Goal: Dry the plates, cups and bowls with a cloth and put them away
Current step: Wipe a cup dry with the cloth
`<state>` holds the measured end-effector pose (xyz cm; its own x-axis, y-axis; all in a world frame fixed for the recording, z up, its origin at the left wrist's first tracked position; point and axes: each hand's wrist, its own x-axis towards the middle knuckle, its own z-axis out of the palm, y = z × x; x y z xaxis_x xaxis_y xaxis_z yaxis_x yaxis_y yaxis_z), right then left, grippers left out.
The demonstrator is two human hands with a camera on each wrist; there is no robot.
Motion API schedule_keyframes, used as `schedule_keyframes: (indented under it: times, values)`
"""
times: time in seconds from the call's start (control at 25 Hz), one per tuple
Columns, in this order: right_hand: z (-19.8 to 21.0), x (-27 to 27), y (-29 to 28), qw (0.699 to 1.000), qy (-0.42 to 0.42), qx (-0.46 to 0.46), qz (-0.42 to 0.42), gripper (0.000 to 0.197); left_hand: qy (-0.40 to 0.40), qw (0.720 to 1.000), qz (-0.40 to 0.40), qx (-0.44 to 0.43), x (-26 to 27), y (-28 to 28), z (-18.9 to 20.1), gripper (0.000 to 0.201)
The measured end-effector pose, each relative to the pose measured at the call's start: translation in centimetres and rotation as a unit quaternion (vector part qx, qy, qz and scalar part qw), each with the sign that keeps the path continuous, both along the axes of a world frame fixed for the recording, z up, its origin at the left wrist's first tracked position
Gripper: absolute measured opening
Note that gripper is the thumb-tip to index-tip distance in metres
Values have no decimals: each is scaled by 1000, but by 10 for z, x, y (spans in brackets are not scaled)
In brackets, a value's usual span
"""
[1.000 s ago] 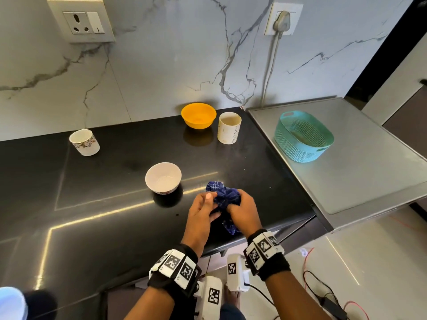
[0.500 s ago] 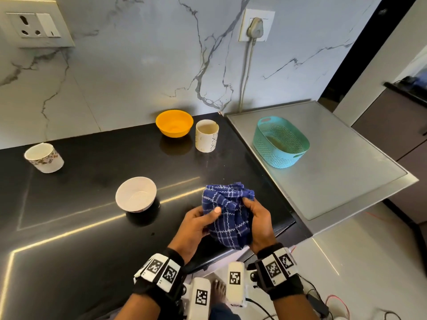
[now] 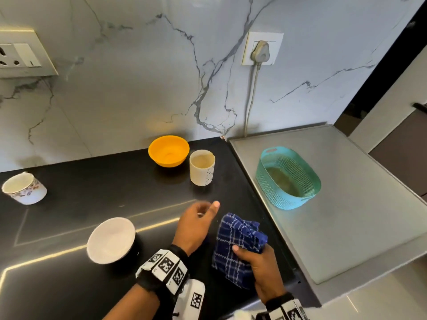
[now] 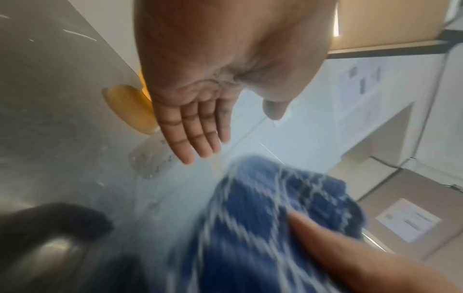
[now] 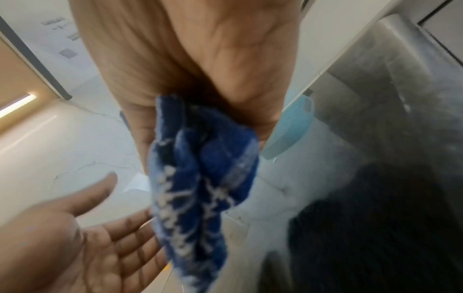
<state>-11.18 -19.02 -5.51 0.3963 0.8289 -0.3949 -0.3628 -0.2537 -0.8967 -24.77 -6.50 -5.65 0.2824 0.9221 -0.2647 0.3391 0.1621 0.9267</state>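
Observation:
My right hand (image 3: 256, 255) grips a bunched blue checked cloth (image 3: 238, 241) above the counter's front edge; the same cloth (image 5: 200, 178) fills the right wrist view. My left hand (image 3: 198, 220) hovers open beside it, fingers straight (image 4: 198, 130), holding nothing. A white bowl (image 3: 111, 240) sits on the black counter (image 3: 80, 204) left of my hands. Further back stand an orange bowl (image 3: 168, 150) and a cream cup (image 3: 202, 167). A floral cup (image 3: 24, 189) is at the far left.
A teal perforated basket (image 3: 287, 179) rests on the grey raised surface (image 3: 358, 204) to the right. A plug and cable (image 3: 254, 88) hang down the marble wall behind. Floor lies beyond the counter's front edge.
My left hand has let go of the cloth and moved forward and left, opening. The right hand alone now holds the cloth, lower and to the right.

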Motion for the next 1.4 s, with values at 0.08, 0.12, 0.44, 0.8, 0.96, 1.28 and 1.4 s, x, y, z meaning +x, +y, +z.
schedule_keyframes:
  times: [0.08, 0.12, 0.44, 0.8, 0.96, 1.28, 1.4]
  values:
    - [-1, 19, 8, 1000, 8, -7, -17, 47, 60, 997, 31, 45, 10, 38, -2, 68]
    - [-3, 28, 11, 1000, 20, -6, -23, 54, 82, 994, 40, 65, 14, 54, -4, 78]
    - [-3, 80, 18, 996, -34, -62, -54, 84, 8, 990, 110, 83, 42, 136, -50, 126]
    - [37, 79, 12, 987, -103, -44, -117, 46, -359, 907, 101, -196, 24, 82, 15, 57]
    - [82, 41, 17, 966, -251, 55, -40, 34, -441, 857, 57, -258, -15, 16, 47, 60]
    - [118, -64, 26, 750, -554, 308, 188, 52, -464, 865, 25, -190, -90, -72, 87, 88]
    - [121, -88, 2, 737, -558, 336, 180, 54, -455, 879, 51, -136, -113, -88, 99, 73]
